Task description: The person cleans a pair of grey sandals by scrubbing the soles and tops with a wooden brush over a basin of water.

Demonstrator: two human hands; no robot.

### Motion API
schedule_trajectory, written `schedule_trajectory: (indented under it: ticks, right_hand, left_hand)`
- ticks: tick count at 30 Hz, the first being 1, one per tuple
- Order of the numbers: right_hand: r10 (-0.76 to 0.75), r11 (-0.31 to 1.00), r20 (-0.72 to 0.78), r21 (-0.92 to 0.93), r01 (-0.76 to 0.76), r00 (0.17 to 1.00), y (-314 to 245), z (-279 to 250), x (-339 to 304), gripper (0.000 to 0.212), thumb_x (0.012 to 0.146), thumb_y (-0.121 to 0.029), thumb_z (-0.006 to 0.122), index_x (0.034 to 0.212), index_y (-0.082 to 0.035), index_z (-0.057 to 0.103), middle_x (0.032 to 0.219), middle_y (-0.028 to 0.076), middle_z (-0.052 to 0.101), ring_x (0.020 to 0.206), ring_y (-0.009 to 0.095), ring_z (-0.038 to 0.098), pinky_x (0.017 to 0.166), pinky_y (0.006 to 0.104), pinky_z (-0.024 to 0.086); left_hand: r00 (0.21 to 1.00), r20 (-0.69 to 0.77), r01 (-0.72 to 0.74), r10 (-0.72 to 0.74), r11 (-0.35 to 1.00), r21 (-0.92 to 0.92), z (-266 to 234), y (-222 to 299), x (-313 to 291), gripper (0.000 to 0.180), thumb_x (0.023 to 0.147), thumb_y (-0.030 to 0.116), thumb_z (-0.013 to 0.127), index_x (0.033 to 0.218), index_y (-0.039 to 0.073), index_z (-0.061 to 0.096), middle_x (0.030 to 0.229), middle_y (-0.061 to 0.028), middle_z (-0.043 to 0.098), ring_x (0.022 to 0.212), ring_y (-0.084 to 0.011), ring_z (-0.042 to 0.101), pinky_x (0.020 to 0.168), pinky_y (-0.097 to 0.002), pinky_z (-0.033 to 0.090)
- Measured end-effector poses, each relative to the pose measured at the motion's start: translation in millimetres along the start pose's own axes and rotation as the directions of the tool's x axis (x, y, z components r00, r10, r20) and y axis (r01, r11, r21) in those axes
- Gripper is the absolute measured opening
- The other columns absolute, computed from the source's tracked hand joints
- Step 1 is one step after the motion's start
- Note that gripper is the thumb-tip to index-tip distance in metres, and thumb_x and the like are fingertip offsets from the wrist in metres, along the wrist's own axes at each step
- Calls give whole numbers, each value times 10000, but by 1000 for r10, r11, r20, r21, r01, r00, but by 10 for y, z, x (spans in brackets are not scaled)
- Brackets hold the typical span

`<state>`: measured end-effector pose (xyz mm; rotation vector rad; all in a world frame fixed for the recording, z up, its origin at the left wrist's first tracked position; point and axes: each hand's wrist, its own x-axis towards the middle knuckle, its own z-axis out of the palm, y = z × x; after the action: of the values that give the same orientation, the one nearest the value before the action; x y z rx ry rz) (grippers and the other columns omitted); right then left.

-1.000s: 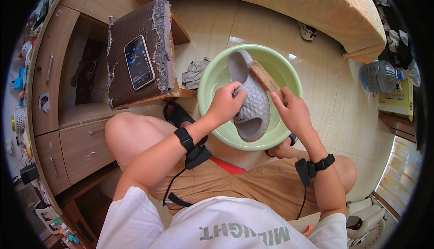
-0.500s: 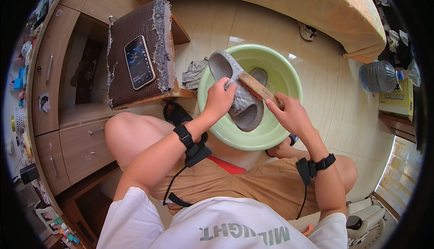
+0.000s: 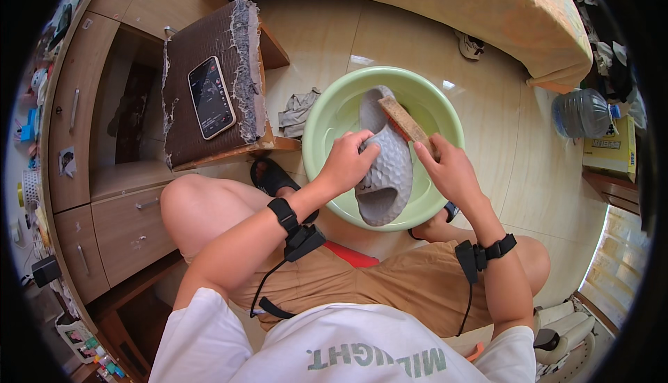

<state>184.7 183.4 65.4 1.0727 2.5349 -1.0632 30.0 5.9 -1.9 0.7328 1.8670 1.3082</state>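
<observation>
A grey slide sandal (image 3: pixel 387 167) with a bumpy upper is held over the round green basin (image 3: pixel 316 181). My left hand (image 3: pixel 351 160) is closed on the sandal's side, its thumb lying over the upper. In my right hand (image 3: pixel 449 167) is a wooden scrubbing brush (image 3: pixel 403 120) with reddish bristles. The brush lies tilted along the sandal's far right edge, bristles facing the sandal. My right fingers close round the brush's near end. The second sandal, seen in the basin earlier, is hidden behind the held one and the brush.
Left of the basin stands a brown stool (image 3: pixel 209 42) with a frayed edge, a phone (image 3: pixel 212 98) lying on it. A grey cloth (image 3: pixel 299 112) lies between stool and basin. Wooden drawers (image 3: pixel 132 219) line the left. At right are a water jug (image 3: pixel 583 115) and a yellow box (image 3: pixel 614 150).
The held sandal has turned more upright, its near end shifting toward me and right. My left hand has moved slightly right with it. The brush has moved up toward the sandal's far end.
</observation>
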Motion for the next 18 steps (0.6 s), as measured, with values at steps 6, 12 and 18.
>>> schedule_trajectory:
  ticks: [6, 12, 18]
  right_hand:
    - [-34, 999, 122, 11, 33, 992, -98, -21, -48, 532, 1031, -522, 581, 976, 2, 649, 772, 227, 676, 732, 424, 654, 698, 494, 508]
    - [-14, 1000, 179, 19, 10, 984, -100, -61, -35, 552, 1033, -547, 560, 1016, -6, 663, 827, 221, 703, 784, 417, 678, 733, 488, 525]
    - [18, 1000, 10, -21, -17, 1000, -27, -4, -14, 526, 1026, -537, 576, 1061, -19, 659, 829, 218, 706, 797, 419, 687, 735, 493, 536]
  left_hand:
    - [978, -198, 64, -65, 998, -11, -56, -152, 115, 306, 938, 254, 606, 1000, -35, 685, 788, -236, 681, 758, -364, 661, 745, -443, 512]
    - [979, -172, 98, -108, 993, -64, -56, -128, 84, 289, 935, 236, 604, 971, -42, 671, 762, -231, 670, 684, -311, 654, 675, -427, 502]
    - [994, -7, -106, 107, 990, 94, 28, 20, -43, 292, 911, 229, 628, 998, -41, 692, 858, -262, 662, 818, -392, 630, 782, -447, 505]
